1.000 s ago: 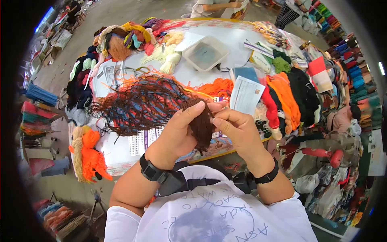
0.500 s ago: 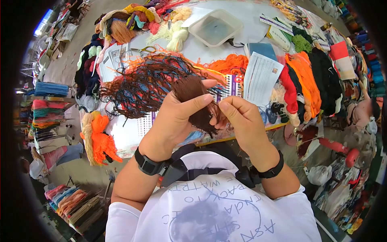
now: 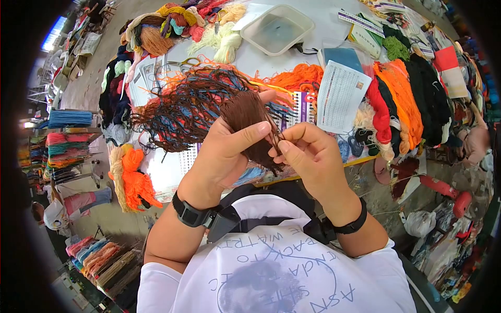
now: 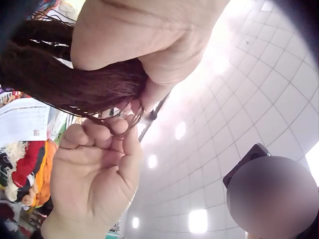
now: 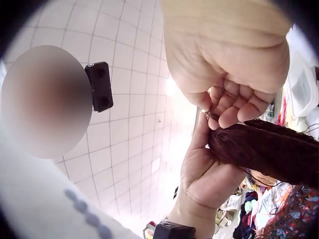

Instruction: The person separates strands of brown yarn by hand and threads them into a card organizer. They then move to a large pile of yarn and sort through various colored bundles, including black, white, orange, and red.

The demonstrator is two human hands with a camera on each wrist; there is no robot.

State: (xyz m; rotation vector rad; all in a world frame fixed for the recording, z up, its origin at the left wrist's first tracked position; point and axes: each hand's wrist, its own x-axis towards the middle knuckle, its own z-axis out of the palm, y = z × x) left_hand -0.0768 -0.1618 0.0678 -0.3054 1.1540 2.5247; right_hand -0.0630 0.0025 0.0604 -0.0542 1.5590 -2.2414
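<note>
A hank of dark brown yarn (image 3: 244,112) is gripped by my left hand (image 3: 222,154), its thumb laid across the strands. Near the hank's lower end, my right hand (image 3: 315,159) pinches a few brown strands between thumb and fingertips, close beside the left fingertips. The left wrist view shows thin brown strands (image 4: 119,132) looped at the right hand's fingers. In the right wrist view, the brown hank's rounded end (image 5: 224,142) lies on the left palm (image 5: 214,181), below the curled right fingers. Behind the hands spreads a tangled pile of brown, blue and orange yarn (image 3: 182,107).
On the white table stand a clear plastic tub (image 3: 250,37) and a printed sheet (image 3: 342,96). Orange yarn (image 3: 399,104) and black skeins (image 3: 425,99) line the right side. A bright orange bundle (image 3: 136,175) lies at the left edge. Scissors (image 3: 188,61) rest near the back left.
The head view has shifted, with the table higher in it. My right hand has drawn a little away from the left, pulling thin strands out from the brown hank's end.
</note>
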